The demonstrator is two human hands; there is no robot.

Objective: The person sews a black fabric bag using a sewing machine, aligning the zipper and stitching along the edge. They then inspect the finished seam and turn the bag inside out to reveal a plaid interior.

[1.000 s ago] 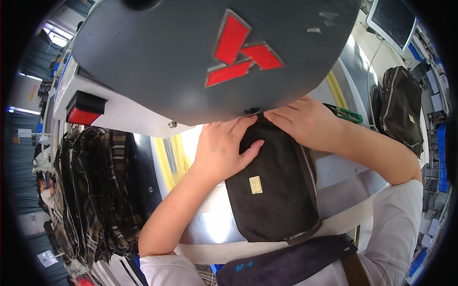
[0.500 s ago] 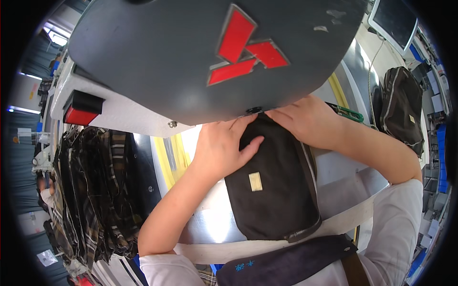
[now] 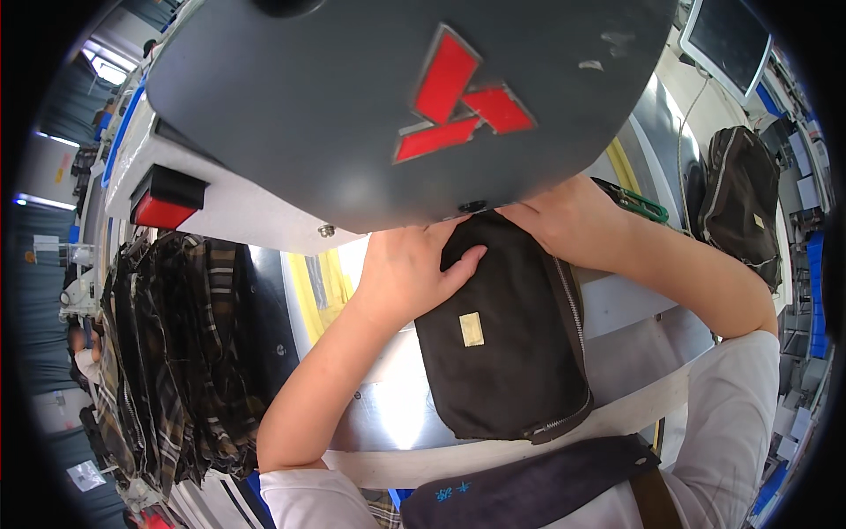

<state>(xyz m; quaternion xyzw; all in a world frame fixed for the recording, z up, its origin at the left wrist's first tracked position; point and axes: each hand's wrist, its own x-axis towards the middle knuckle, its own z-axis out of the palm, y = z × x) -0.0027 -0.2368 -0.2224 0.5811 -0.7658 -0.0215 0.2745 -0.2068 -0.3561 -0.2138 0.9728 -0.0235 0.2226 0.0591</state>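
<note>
A dark brown zippered bag (image 3: 511,370) with a small pale label patch (image 3: 472,329) lies lengthwise before me, its far end under the sewing machine head (image 3: 352,115). On the bag's far left side rests my left hand (image 3: 410,275), open, its thumb spread away from the fingers, whose tips pass out of sight beneath the machine head. My right hand (image 3: 560,220) lies on the far right edge with its fingers stretched out over the cloth, the tips partly hidden by the machine. A zipper (image 3: 575,304) runs down the bag's right edge. The needle area is hidden.
Plaid cloth pieces (image 3: 176,353) hang in a pile at the left. Green-handled thread snips (image 3: 648,208) lie beyond my right wrist. Another dark bag (image 3: 742,203) sits at the right, below a screen (image 3: 727,40). Yellow tape strips (image 3: 315,295) mark the metal table.
The bag has shifted slightly away from me, further under the machine head. My left fingers have gone further out of sight beneath it. The view has shifted a little.
</note>
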